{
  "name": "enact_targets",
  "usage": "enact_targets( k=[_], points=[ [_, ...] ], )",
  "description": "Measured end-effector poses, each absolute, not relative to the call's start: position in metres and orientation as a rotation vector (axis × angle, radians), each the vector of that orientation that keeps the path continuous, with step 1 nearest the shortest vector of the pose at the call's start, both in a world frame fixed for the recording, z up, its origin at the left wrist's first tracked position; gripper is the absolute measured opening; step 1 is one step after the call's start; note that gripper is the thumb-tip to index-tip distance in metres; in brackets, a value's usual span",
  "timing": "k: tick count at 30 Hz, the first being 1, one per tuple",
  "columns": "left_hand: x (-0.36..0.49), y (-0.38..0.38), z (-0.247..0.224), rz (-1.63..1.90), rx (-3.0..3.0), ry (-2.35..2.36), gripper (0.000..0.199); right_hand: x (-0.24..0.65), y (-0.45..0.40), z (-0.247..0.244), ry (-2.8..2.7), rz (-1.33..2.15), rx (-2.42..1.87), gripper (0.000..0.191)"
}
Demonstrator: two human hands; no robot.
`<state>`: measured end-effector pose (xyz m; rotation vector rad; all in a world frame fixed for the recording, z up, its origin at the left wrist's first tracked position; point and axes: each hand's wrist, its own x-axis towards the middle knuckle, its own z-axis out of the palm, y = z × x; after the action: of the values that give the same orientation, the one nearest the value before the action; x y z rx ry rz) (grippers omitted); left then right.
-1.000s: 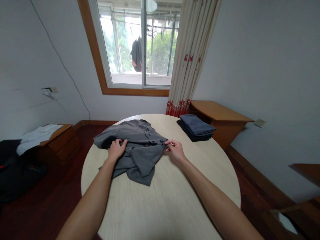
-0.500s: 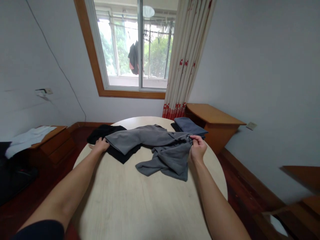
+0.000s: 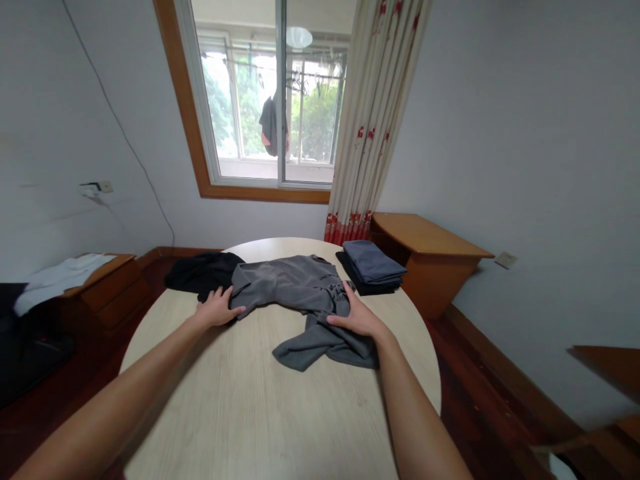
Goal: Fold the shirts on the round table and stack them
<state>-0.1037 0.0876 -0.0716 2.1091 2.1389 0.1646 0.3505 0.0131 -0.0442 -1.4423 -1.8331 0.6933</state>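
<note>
A grey garment [image 3: 280, 280], with dark lettering near its right end, lies rumpled across the far half of the round table [image 3: 240, 393]. One grey part of it hangs toward me in folds. My left hand [image 3: 219, 308] rests at the garment's left end, fingers spread, beside a black garment [image 3: 197, 272] in a loose heap. On the bunched right part lies my right hand [image 3: 357, 315], thumb and fingers apart, touching the cloth. Some of the grey fabric under that hand is hidden.
Folded clothes [image 3: 374, 262], blue-grey over black, are stacked at the table's far right. Behind them stands a wooden desk [image 3: 430, 240] near the curtain [image 3: 370, 133]. A low wooden cabinet [image 3: 113, 287] with white cloth on it is at the left.
The garment, earlier stretched between both hands, now lies flatter on the table. Both hands have loosened and spread their fingers; the right has moved inward. The black cloth beneath the left end no longer shows.
</note>
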Motion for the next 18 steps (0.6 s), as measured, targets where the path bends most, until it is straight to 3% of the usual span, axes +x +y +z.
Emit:
enact_targets(
  k=[3, 11, 15, 18],
  points=[
    [-0.106, 0.093, -0.070, 0.140, 2.087, 2.129, 0.088, 0.350, 0.016, -0.048, -1.852, 0.690, -1.514, 0.128],
    [-0.105, 0.133, -0.044, 0.179, 2.000, 2.225, 0.077, 0.345, 0.020, -0.046, -1.663, 0.488, -1.533, 0.086],
    [-0.056, 0.101, -0.035, 0.345, 2.072, 2.443, 0.072, 0.341, 0.025, -0.046, -1.434, 0.452, -1.510, 0.064],
    [-0.003, 0.048, -0.035, 0.537, 2.297, 2.213, 0.070, 0.338, 0.032, -0.050, -1.290, 0.505, -1.468, 0.061]
  ],
)
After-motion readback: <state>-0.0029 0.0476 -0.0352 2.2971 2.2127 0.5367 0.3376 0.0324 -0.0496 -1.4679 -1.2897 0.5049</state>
